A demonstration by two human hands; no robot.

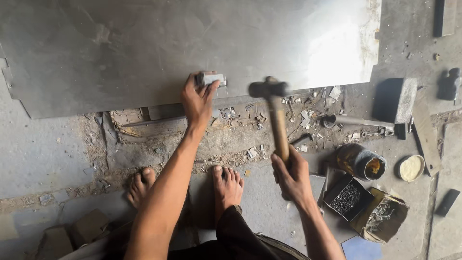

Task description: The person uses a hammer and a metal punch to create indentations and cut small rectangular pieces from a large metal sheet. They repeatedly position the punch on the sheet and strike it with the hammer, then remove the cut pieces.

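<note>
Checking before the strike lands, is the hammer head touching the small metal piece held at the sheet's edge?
Apart. The head view shows the hammer head raised, with open sheet between it and the small metal piece.

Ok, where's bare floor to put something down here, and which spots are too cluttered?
Free: the floor at far left, between the metal sheet and the left foot; also the sheet's own broad face. Crowded: the scrap strip under the hammer, and right of the right hand, around the box of small parts, tin and bowl.
</note>
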